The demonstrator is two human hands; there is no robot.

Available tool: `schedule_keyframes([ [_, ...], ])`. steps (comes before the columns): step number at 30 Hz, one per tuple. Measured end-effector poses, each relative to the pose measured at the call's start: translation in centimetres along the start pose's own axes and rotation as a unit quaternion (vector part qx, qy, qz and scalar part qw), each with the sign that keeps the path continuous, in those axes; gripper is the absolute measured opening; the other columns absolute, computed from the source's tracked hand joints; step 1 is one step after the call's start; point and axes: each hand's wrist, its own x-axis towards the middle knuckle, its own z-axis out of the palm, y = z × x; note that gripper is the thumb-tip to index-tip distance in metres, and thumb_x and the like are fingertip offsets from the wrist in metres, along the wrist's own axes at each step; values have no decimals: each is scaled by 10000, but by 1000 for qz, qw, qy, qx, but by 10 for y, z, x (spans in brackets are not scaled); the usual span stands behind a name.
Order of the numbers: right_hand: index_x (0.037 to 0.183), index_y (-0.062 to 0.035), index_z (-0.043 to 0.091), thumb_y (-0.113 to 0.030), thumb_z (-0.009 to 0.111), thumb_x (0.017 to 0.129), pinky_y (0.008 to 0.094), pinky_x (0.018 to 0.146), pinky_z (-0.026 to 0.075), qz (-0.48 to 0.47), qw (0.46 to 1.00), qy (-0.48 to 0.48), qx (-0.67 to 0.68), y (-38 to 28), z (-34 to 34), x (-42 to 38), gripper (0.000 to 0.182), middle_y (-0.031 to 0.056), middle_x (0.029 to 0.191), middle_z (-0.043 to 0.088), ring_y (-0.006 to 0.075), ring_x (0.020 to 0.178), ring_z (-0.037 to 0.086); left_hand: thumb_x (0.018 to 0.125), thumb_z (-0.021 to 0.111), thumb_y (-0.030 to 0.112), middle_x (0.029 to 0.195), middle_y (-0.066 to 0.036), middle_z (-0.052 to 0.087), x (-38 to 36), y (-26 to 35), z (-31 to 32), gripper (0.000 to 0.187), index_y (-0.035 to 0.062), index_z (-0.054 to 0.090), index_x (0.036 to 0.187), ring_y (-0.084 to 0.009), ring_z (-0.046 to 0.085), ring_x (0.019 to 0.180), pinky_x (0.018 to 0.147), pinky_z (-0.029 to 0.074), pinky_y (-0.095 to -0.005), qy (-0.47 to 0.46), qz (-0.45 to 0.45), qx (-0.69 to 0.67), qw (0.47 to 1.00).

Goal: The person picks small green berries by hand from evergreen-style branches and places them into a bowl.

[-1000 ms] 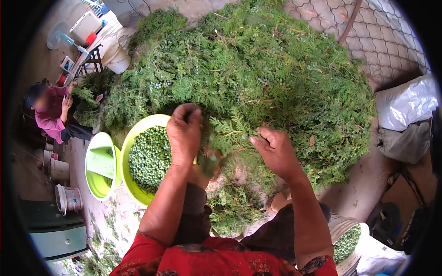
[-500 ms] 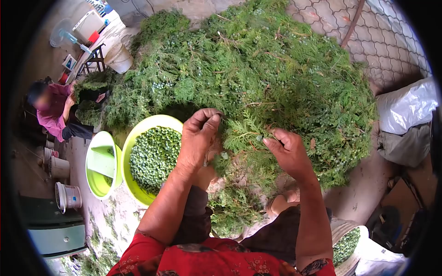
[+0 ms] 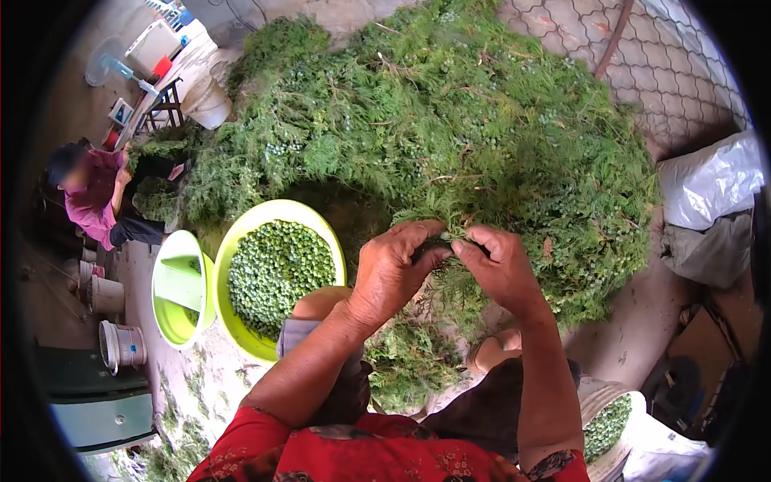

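Observation:
My right hand (image 3: 502, 267) pinches a feathery evergreen sprig (image 3: 440, 283) between thumb and fingers, in front of the big pile of cut branches (image 3: 450, 104). Meeting it from the left, my left hand (image 3: 393, 271) has thumb and forefinger closed about a small green cone (image 3: 446, 236) on the sprig. Part of the sprig is hidden behind my fingers. Left of my left forearm is a lime-yellow basin (image 3: 343, 269) full of loose green cones (image 3: 277, 273).
A smaller green tub (image 3: 158, 309) with a pale green basket (image 3: 178, 283) stands beside the basin. At the left, another person (image 3: 92, 193) sits by the pile. Buckets (image 3: 122, 345) line the left side. A white bucket (image 3: 634, 414) of cones is at lower right, below silvery sacks (image 3: 711, 185).
My left hand has moved right, from beside the basin to the sprig at my right hand. Its fingers now close on a cone there. My right hand has shifted slightly left.

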Motion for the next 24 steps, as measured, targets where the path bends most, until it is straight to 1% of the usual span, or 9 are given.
schedule_keyframes([
  [5, 737, 24, 494, -122, 574, 829, 291, 479, 321, -7, 1000, -17, 3, 0, -4, -1, 190, 77, 579, 426, 116, 531, 329, 744, 711, 118, 868, -79, 637, 2, -2, -1, 233, 11, 612, 925, -182, 608, 746, 647, 486, -283, -28, -10, -39, 999],
  [7, 803, 23, 533, -105, 565, 827, 292, 506, 361, -3, 1000, -8, 22, -2, -2, -3, 134, 105, 630, 492, 140, 541, 412, 793, 673, 85, 781, -16, 599, 3, -1, -2, 162, 0, 600, 909, -108, 556, 643, 566, 453, -243, -93, -151, -275, 945],
  [9, 869, 21, 572, -89, 555, 826, 294, 532, 401, 2, 999, 1, 41, 1, 1, -4, 119, 133, 680, 557, 163, 551, 496, 810, 649, 62, 757, 11, 578, 0, -16, 9, 120, 7, 601, 906, -75, 513, 596, 520, 416, -215, -81, -101, -278, 952],
  [11, 1010, 5, 579, -43, 529, 817, 304, 615, 457, -111, 993, 42, -20, 15, 7, -2, 204, 181, 836, 621, 261, 691, 620, 828, 625, 38, 733, 38, 556, 0, -18, 9, 82, 15, 603, 904, -41, 471, 549, 474, 380, -186, -67, -51, -281, 956],
  [13, 1029, 0, 569, -32, 524, 812, 315, 641, 464, -105, 992, 58, -46, 23, 10, -1, 224, 190, 880, 618, 295, 747, 621, 824, 627, 89, 692, -4, 567, 1, -11, -4, 101, 21, 610, 896, -33, 405, 480, 431, 325, -190, -130, -300, -513, 794],
  [15, 1047, -5, 559, -21, 519, 806, 327, 668, 471, -97, 990, 76, -72, 25, 5, -1, 245, 199, 923, 615, 329, 803, 622, 789, 630, 105, 637, 29, 501, 7, 2, -30, 120, 34, 582, 872, -30, 338, 439, 383, 255, -173, -81, -303, -628, 712],
  [18, 1086, -18, 544, -14, 499, 800, 300, 655, 456, -17, 995, 71, -72, 21, -10, 3, 290, 153, 895, 627, 240, 728, 612, 810, 512, 188, 638, 15, 390, 17, -33, -53, 165, 48, 520, 898, -71, 335, 485, 371, 244, -184, -69, -212, -762, 608],
  [21, 1068, -20, 541, 25, 449, 775, 222, 568, 360, 0, 992, 102, 81, 7, -9, -2, 311, -4, 777, 495, 61, 645, 374, 760, 488, 146, 755, -47, 486, 20, -47, -61, 166, 47, 510, 891, -101, 411, 570, 386, 273, -188, 11, -278, -713, 644],
  [24, 1057, -9, 537, 36, 454, 772, 212, 539, 324, 19, 996, 63, 62, 11, -13, -5, 300, -21, 742, 452, 45, 622, 344, 794, 518, 161, 848, -69, 566, 19, -47, -59, 133, 62, 522, 883, -101, 449, 594, 397, 288, -169, 67, -346, -638, 685],
])
